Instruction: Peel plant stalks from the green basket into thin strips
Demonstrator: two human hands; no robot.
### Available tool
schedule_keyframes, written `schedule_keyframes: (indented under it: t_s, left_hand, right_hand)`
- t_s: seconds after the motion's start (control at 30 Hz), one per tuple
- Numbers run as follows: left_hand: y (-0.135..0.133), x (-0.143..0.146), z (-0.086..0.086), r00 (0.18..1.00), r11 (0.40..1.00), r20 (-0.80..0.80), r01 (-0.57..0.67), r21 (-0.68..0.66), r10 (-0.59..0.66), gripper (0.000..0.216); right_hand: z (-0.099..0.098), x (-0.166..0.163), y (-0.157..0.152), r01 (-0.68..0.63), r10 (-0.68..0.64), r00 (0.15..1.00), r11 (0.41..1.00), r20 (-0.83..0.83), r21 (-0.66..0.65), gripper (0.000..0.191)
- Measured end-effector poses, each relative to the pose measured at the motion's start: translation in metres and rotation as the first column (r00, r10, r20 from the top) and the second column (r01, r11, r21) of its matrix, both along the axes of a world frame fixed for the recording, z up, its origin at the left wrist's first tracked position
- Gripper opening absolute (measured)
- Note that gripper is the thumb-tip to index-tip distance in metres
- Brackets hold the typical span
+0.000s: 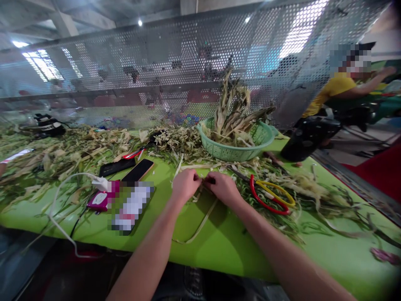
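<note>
My left hand (pixel 185 184) and my right hand (pixel 223 188) meet just above the green tabletop, fingers pinched. Between them is a thin, pale dried leaf strip (pixel 203 221), whose tail curls down onto the table toward me. The fingertips hide most of the gripped part. Right of my right hand lie scissors (pixel 270 196) with red and yellow handles, resting on green and dry leaf scraps. Beyond the hands stands a green plastic basket (pixel 233 151) with tall dried leaves (pixel 230 110) sticking up from it.
On the left are a dark phone (pixel 138 172), another phone with a blurred screen (pixel 133 209) and a purple power bank (pixel 102 200) with a white cable. Leaf scraps (pixel 78 152) cover the back. A black cylinder (pixel 308 138) stands at right; a person in yellow (pixel 335 90) sits beyond.
</note>
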State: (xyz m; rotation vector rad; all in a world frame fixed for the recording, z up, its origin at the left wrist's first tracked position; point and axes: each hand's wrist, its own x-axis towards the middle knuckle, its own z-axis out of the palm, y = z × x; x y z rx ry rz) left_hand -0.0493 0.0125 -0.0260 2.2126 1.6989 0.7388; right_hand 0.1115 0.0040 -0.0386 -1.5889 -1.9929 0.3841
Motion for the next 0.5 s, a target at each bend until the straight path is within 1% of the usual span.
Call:
schedule_keyframes:
  t_s: [0.1, 0.2, 0.3, 0.4, 0.5]
  left_hand:
    - [0.002, 0.001, 0.000, 0.989, 0.998, 0.143, 0.052, -0.042, -0.046, 0.007]
    - [0.003, 0.003, 0.000, 0.957, 0.988, 0.275, 0.122, -0.093, -0.092, 0.006]
    - [0.006, 0.003, -0.002, 0.920, 0.971, 0.383, 0.157, -0.181, -0.078, 0.009]
    - [0.010, 0.002, -0.008, 0.875, 0.933, 0.482, 0.210, -0.293, -0.046, 0.013]
    - [0.014, 0.002, -0.013, 0.825, 0.898, 0.564, 0.271, -0.346, -0.032, 0.015]
  right_hand:
    - [0.001, -0.001, -0.001, 0.001, -0.001, 1.000, 1.000, 0.019, -0.001, 0.006]
    - [0.000, -0.001, -0.001, 0.004, -0.004, 0.999, 1.000, 0.040, 0.002, 0.006]
    - [0.001, 0.000, -0.001, 0.000, 0.000, 1.000, 1.000, 0.028, -0.019, 0.006]
    - [0.003, 0.003, 0.000, -0.012, 0.012, 1.000, 0.998, 0.003, -0.065, 0.007]
    - [0.006, 0.008, 0.003, -0.040, 0.037, 0.999, 0.994, -0.031, -0.100, 0.009]
